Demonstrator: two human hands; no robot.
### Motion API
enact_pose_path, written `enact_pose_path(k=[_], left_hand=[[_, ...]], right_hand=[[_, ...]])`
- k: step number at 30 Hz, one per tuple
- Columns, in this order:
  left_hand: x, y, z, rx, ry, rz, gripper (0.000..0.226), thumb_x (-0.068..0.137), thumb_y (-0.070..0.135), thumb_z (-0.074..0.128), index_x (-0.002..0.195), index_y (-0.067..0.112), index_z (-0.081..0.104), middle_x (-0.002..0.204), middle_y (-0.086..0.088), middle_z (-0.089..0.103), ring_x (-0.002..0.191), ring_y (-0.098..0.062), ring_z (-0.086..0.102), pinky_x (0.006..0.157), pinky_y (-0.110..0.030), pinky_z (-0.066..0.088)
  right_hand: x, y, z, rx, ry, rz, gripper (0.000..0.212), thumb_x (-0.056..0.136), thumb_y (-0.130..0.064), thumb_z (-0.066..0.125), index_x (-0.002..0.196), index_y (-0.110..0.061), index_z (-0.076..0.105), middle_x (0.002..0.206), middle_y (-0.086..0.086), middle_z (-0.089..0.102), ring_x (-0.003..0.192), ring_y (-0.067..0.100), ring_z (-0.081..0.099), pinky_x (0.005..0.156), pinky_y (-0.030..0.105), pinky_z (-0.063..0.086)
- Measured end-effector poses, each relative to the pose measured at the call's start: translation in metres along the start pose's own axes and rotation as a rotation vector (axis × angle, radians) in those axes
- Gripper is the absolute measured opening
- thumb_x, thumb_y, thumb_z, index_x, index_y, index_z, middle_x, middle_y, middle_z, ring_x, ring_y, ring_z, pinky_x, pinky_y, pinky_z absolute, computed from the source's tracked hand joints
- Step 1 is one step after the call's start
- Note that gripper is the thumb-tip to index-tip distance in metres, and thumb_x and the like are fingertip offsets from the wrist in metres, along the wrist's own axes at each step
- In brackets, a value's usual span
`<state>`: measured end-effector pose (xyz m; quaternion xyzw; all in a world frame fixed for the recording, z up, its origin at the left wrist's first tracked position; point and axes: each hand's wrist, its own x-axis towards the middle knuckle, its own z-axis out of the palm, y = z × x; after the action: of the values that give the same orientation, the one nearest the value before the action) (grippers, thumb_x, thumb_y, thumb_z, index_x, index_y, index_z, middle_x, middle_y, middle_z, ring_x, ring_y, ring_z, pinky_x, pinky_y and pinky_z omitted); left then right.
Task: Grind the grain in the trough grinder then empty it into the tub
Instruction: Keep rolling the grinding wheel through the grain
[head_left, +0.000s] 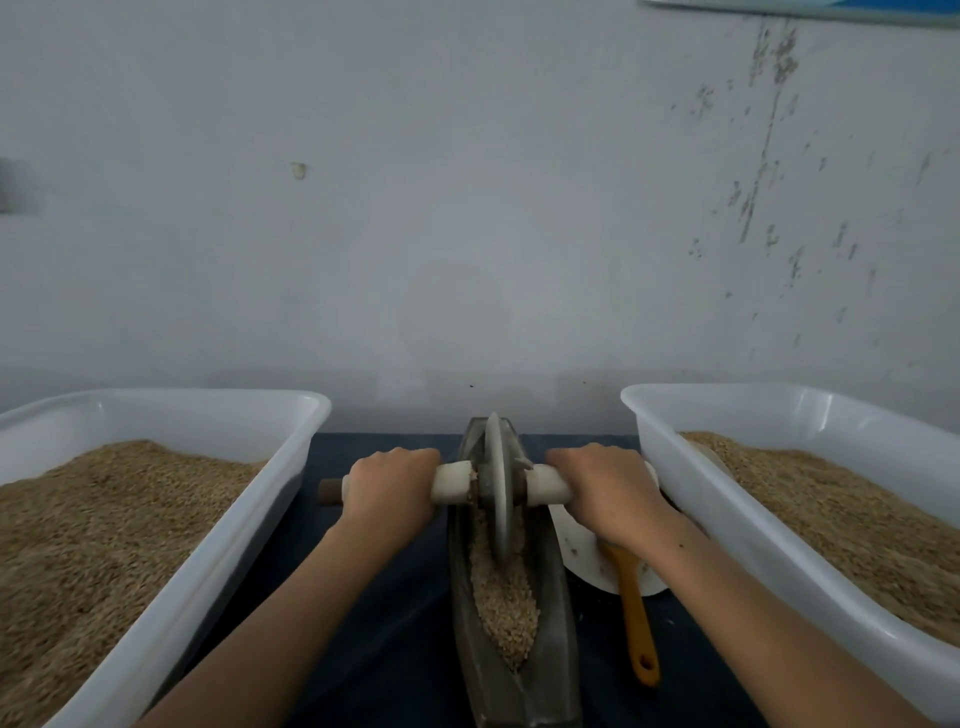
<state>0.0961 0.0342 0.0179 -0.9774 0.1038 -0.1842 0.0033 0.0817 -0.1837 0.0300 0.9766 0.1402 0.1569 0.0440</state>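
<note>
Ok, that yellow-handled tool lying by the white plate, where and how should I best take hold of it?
Probably by the bare near end of the yellow handle, by the hanging hole, coming from above. The far end is tucked under the right hand and lies over the white plate, while the near end rests flat and clear on the dark cloth between the trough grinder and the right tub.

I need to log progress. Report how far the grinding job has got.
Done: grain is loaded in the trough grinder. In hand: left hand and right hand grip the wheel axle, grinding. Left: emptying it into a tub; which tub, I cannot tell.
</note>
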Motion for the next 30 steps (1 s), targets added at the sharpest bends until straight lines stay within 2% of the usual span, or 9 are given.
enact_pose_path(k=[2,4,11,14,17,20,22,27,30], left_hand=[[0.000,-0.001,0.000,-0.013,-0.019,0.005,0.020,0.087,0.032,0.056,0.105,0.026,0.053,0.100,0.004,0.063,0.090,-0.017,0.059,0.071,-0.029,0.040],[0.001,-0.001,-0.003,0.011,-0.080,0.014,0.023,0.085,0.031,0.057,0.107,0.025,0.055,0.101,0.002,0.063,0.092,-0.018,0.059,0.072,-0.029,0.040],[0.002,-0.001,-0.019,0.047,-0.383,0.058,0.044,0.078,0.034,0.069,0.117,0.019,0.057,0.102,0.000,0.063,0.081,-0.015,0.052,0.071,-0.029,0.040],[0.001,-0.001,-0.019,0.039,-0.384,0.047,0.044,0.077,0.035,0.069,0.117,0.020,0.056,0.098,0.001,0.061,0.080,-0.015,0.050,0.070,-0.029,0.040],[0.000,0.001,-0.015,0.056,-0.269,0.035,0.037,0.081,0.033,0.064,0.115,0.022,0.057,0.100,0.002,0.063,0.083,-0.016,0.055,0.070,-0.029,0.039],[0.001,0.004,-0.011,0.077,-0.117,0.019,0.027,0.084,0.031,0.059,0.110,0.023,0.056,0.102,0.001,0.062,0.092,-0.019,0.059,0.070,-0.030,0.037],[0.001,0.005,-0.009,0.076,-0.065,0.017,0.023,0.085,0.030,0.058,0.107,0.023,0.055,0.102,0.001,0.062,0.093,-0.020,0.059,0.070,-0.030,0.037],[0.001,0.001,-0.013,0.071,-0.197,0.040,0.031,0.083,0.030,0.061,0.112,0.021,0.057,0.102,0.001,0.063,0.092,-0.018,0.059,0.070,-0.029,0.038],[0.001,-0.002,-0.020,0.023,-0.381,0.048,0.040,0.079,0.032,0.067,0.115,0.018,0.057,0.103,-0.001,0.063,0.088,-0.018,0.058,0.071,-0.029,0.041]], right_hand=[[0.000,0.000,0.002,-0.008,0.014,-0.007,0.012,0.091,-0.021,0.054,0.091,-0.029,0.045,0.096,-0.002,0.064,0.080,0.018,0.055,0.067,0.029,0.034],[0.001,0.001,-0.001,-0.004,-0.031,-0.011,0.009,0.090,-0.021,0.055,0.096,-0.027,0.052,0.098,-0.002,0.064,0.084,0.018,0.058,0.068,0.029,0.036],[0.001,0.009,-0.018,0.145,-0.510,0.002,0.038,0.080,-0.022,0.073,0.116,-0.024,0.060,0.106,-0.001,0.066,0.091,0.015,0.061,0.072,0.028,0.047],[0.001,0.008,-0.018,0.142,-0.484,-0.007,0.034,0.080,-0.021,0.072,0.112,-0.026,0.061,0.097,-0.004,0.063,0.085,0.013,0.059,0.066,0.026,0.043],[0.001,0.005,-0.012,0.054,-0.292,-0.030,0.019,0.083,-0.020,0.065,0.094,-0.032,0.055,0.086,-0.007,0.058,0.077,0.012,0.054,0.058,0.024,0.035],[0.000,0.004,-0.002,0.049,-0.100,0.004,0.018,0.087,-0.020,0.058,0.085,-0.033,0.046,0.084,-0.009,0.055,0.076,0.013,0.052,0.063,0.028,0.036],[-0.001,0.004,0.001,0.066,-0.058,0.014,0.018,0.089,-0.022,0.057,0.085,-0.034,0.044,0.086,-0.009,0.057,0.076,0.012,0.051,0.067,0.029,0.036],[-0.001,0.004,-0.008,0.039,-0.187,-0.024,0.015,0.086,-0.021,0.061,0.096,-0.030,0.055,0.098,-0.003,0.065,0.082,0.015,0.056,0.067,0.029,0.039],[-0.001,0.005,-0.019,0.058,-0.390,-0.031,0.031,0.082,-0.021,0.068,0.112,-0.024,0.060,0.104,-0.001,0.065,0.088,0.016,0.060,0.070,0.028,0.044]])
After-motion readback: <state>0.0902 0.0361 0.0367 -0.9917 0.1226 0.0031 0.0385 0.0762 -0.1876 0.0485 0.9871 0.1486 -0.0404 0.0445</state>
